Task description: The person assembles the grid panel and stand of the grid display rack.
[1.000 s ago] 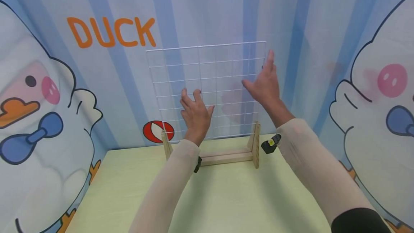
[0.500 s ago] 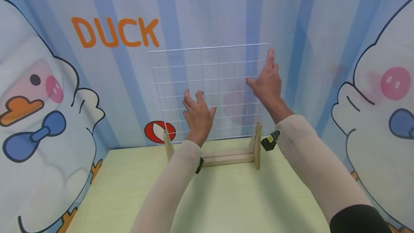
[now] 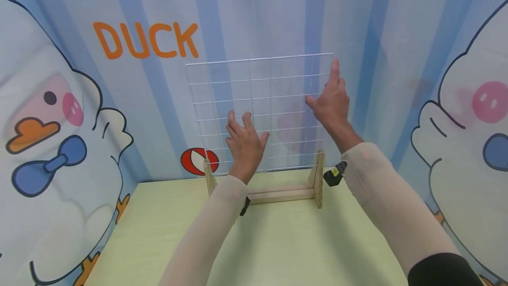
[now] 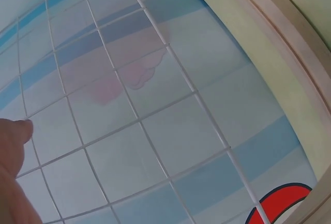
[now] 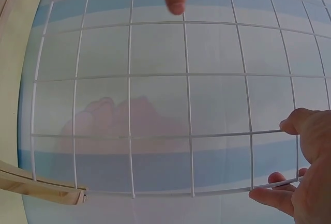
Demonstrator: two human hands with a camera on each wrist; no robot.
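Note:
A white wire grid panel (image 3: 271, 58) stands upright in a wooden stand (image 3: 282, 195), its lower corners at the two wooden side posts. My right hand (image 3: 334, 103) holds the panel's right edge. In the right wrist view the thumb of the right hand (image 5: 316, 151) lies on the front wires while other fingers reach behind the edge wire. My left hand (image 3: 245, 147) is spread before the lower middle of the panel. Its thumb (image 4: 14, 138) is at a wire in the left wrist view; whether it touches, I cannot tell.
A pale green-yellow table (image 3: 166, 224) lies under the stand. Close behind the panel hangs a blue striped cloth (image 3: 258, 16) printed with ducks and the word DUCK. Dark camera mounts (image 3: 335, 174) sit at the wrists.
The whole head view has drifted slightly to the right. My right hand has closed in on the panel's right edge, from slightly apart to touching. The left hand holds nearly the same pose.

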